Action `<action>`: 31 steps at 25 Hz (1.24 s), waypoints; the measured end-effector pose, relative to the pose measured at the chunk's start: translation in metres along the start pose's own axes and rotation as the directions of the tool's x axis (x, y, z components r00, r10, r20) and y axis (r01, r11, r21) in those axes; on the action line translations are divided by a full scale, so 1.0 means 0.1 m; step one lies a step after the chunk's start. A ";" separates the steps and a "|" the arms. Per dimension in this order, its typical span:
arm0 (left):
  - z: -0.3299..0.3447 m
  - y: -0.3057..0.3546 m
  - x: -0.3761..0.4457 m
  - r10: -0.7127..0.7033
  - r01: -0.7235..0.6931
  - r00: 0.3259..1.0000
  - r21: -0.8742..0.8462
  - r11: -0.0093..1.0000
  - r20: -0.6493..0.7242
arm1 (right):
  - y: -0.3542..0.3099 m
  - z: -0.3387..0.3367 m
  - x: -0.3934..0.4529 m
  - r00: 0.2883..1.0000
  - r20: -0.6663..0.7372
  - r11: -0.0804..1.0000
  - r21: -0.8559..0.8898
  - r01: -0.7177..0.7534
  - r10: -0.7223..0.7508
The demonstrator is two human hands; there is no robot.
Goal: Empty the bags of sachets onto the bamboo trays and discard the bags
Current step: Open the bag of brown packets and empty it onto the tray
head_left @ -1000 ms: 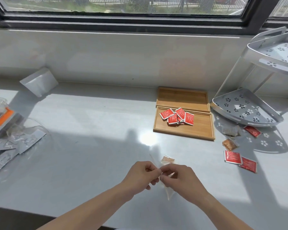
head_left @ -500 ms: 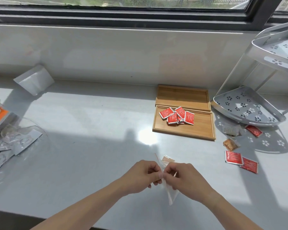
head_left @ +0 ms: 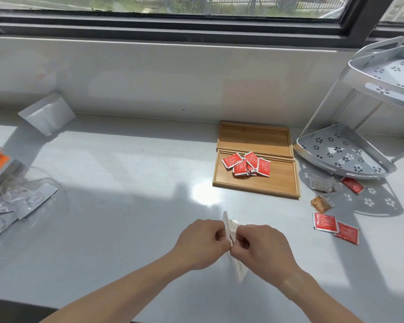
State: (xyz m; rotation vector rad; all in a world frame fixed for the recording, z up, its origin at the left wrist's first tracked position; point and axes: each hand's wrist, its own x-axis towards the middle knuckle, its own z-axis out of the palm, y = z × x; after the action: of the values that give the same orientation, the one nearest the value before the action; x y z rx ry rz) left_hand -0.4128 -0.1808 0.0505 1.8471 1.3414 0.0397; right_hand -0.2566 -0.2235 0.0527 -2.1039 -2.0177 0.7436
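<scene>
Evidently the small clear bag [head_left: 231,231] has been turned since a second ago: in the head view, the only view I have, it then lay flatter between the fingers with a tan sachet showing at its top; now it stands nearly on edge, its lower tail hanging below the hands. I judge the mouth is being worked open, so emptying has not begun for this bag.

Left hand [head_left: 202,242]: curled narrow, thumb and fingers pinched on the bag's left side. Right hand [head_left: 264,248]: likewise curled, pinched on the right side, touching the left hand's knuckles. Both hold the bag above the worktop [head_left: 126,206] near its front edge.

Near bamboo tray [head_left: 280,185], toward the back right of the worktop, carries a pile of red sachets [head_left: 247,164] at its left end. Far bamboo tray [head_left: 254,138], touching it behind, is bare. Loose red sachets [head_left: 335,226] and a tan sachet [head_left: 321,203] lie on the worktop right of the trays, before the corner rack [head_left: 345,150]. Emptied clear bags [head_left: 21,201] lie at the left edge.
</scene>
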 end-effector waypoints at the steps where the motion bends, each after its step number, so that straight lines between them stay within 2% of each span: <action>1: -0.01 -0.01 -0.01 0.001 0.001 0.999 0.050 0.999 -0.040 | 0.03 -0.06 0.00 0.998 -0.035 0.999 -0.008 -0.042 0.042; 3: -0.07 -0.06 -0.03 -0.003 0.012 0.996 0.107 0.994 -0.085 | 0.16 -0.21 0.01 0.985 -0.117 0.991 -0.028 -0.133 0.129; 5: -0.22 -0.09 -0.02 -0.019 0.030 0.995 0.112 0.993 -0.099 | 0.30 -0.37 0.00 0.970 -0.194 0.979 -0.107 -0.172 0.149; 10: -0.46 -0.01 0.07 0.042 -0.024 0.992 0.147 0.989 -0.117 | 0.35 -0.48 -0.04 0.979 -0.160 0.951 -0.263 -0.163 0.123; 13: -0.49 0.03 0.14 0.030 -0.024 0.994 0.058 0.998 -0.102 | 0.37 -0.53 -0.03 0.967 -0.202 0.940 -0.274 -0.205 0.152; 15: -0.51 0.05 0.19 0.005 -0.010 0.996 -0.063 0.998 -0.085 | 0.37 -0.57 -0.02 0.960 -0.246 0.934 -0.292 -0.205 0.134; 17: -0.53 0.11 0.26 -0.009 -0.003 0.998 -0.178 0.984 -0.067 | 0.32 -0.61 0.03 0.939 -0.340 0.955 -0.255 -0.153 0.059; 19: -0.56 0.20 0.33 -0.020 0.003 0.997 -0.245 0.970 -0.069 | 0.22 -0.65 0.10 0.920 -0.389 0.987 -0.161 -0.019 -0.046; 21: -0.61 0.28 0.39 -0.034 0.005 0.995 -0.298 0.954 -0.092 | 0.08 -0.68 0.19 0.932 -0.331 0.988 -0.091 0.123 -0.146; 23: -0.67 0.33 0.44 -0.041 -0.001 0.992 -0.341 0.940 -0.117 | -0.06 -0.67 0.30 0.943 -0.252 0.975 -0.096 0.199 -0.218; 28: -0.88 0.31 0.52 -0.048 -0.043 0.983 -0.470 0.882 -0.178 | -0.22 -0.73 0.64 0.949 -0.242 0.979 -0.080 0.189 -0.203; 31: -0.87 0.15 0.58 -0.150 0.033 0.978 -0.604 0.796 -0.143 | -0.26 -0.86 0.81 0.933 -0.275 0.969 -0.145 0.200 -0.234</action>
State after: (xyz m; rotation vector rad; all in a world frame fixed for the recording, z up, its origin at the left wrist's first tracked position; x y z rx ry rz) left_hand -0.4171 -0.0837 0.0916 1.2527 1.3412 0.5413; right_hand -0.2440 -0.1221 0.1173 -1.8690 -2.1204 0.2699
